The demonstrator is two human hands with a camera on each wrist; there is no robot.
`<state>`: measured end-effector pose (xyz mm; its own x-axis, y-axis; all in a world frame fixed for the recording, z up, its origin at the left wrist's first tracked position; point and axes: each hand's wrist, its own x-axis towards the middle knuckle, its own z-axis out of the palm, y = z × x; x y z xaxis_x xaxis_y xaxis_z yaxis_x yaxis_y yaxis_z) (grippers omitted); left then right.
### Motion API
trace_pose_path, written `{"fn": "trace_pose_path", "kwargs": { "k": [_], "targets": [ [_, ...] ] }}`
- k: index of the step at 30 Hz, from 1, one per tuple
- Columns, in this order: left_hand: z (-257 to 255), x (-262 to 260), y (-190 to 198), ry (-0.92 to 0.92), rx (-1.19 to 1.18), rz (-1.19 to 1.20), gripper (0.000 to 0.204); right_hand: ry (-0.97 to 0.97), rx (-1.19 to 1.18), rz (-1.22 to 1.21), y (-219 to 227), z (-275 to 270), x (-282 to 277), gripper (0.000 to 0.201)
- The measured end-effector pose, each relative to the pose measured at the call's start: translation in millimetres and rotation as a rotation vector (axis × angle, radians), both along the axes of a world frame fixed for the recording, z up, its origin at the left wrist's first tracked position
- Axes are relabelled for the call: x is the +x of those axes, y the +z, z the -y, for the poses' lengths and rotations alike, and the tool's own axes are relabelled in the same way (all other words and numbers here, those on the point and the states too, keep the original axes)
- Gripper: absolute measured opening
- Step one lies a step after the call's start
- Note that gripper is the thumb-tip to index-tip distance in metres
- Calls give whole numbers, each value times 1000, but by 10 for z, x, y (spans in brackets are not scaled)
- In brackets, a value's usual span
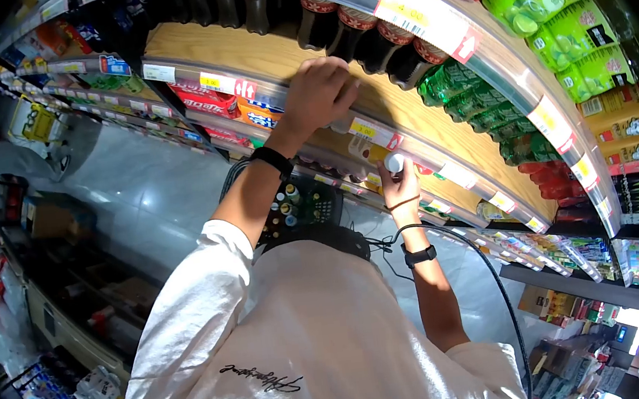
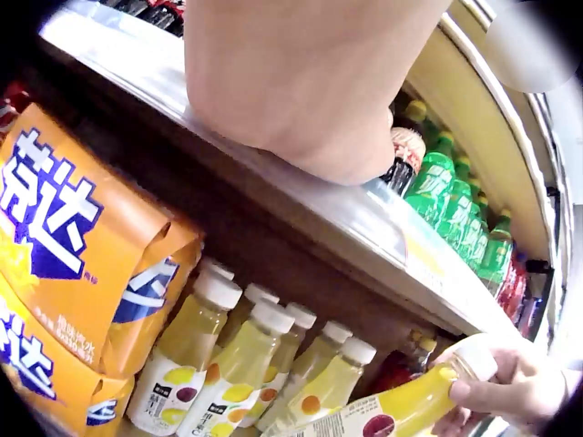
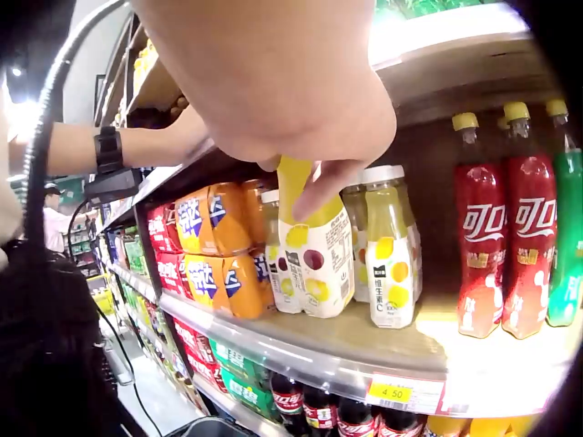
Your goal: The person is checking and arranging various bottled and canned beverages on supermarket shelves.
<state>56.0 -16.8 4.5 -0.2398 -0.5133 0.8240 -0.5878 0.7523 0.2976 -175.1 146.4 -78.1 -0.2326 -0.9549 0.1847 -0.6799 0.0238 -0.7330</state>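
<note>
My right hand [image 1: 401,188] grips a yellow juice bottle [image 3: 315,259] near its neck, just below the white cap [image 1: 394,162]. In the right wrist view this bottle stands upright at the front of a lower shelf, beside other white-capped juice bottles [image 3: 390,264]. The left wrist view shows the same bottle tilted by perspective, with fingers [image 2: 510,391] wrapped under its cap. Above, my left hand [image 1: 321,93] rests at the front edge of the upper shelf [image 1: 240,55], fingers loosely bent; its fingertips are hidden in the left wrist view.
Orange soda packs [image 3: 214,223] stand left of the juice, red cola bottles [image 3: 480,241] to its right. Green bottles [image 1: 474,99] and dark cola bottles [image 1: 315,23] line the upper shelf. A dark crate of bottles [image 1: 305,209] sits below; a black cable [image 1: 493,274] loops beside my right arm.
</note>
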Motion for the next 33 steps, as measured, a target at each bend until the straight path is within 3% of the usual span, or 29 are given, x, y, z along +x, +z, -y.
{"fn": "trace_pose_path", "kwargs": {
  "k": [3, 6, 7, 10, 11, 14, 16, 18, 19, 23, 33],
  "targets": [
    [-25, 14, -52, 28, -37, 9, 12, -40, -174, -38, -169, 174, 14, 37],
    [-26, 38, -51, 24, -36, 27, 12, -39, -76, -17, -113, 350, 50, 33],
    [-21, 46, -57, 40, -29, 26, 12, -20, -217, -70, -247, 442, 34, 29],
    [-6, 46, -82, 56, -42, 33, 13, 11, -52, -94, -355, 590, 18, 36],
    [0, 49, -90, 58, -50, 38, 14, 36, -124, -175, -346, 635, 26, 28],
    [8, 30, -112, 85, -71, 30, 16, 15, -118, -387, -460, 848, -33, 27],
    [-4, 37, -133, 110, -81, 36, 16, 34, -44, -405, -318, 914, -17, 28],
    [-1, 43, -134, 76, -61, 16, 17, 300, -371, -368, -362, 1032, -77, 19],
    [7, 50, -130, 85, -60, 21, 17, 352, -396, -364, -361, 1053, -104, 20],
    [2, 49, -126, 90, -79, 24, 17, 313, -156, -426, -329, 1045, -176, 22],
    [-6, 37, -140, 67, -102, -3, 18, 380, 193, -574, -216, 1116, 4, 33]
  ]
}}
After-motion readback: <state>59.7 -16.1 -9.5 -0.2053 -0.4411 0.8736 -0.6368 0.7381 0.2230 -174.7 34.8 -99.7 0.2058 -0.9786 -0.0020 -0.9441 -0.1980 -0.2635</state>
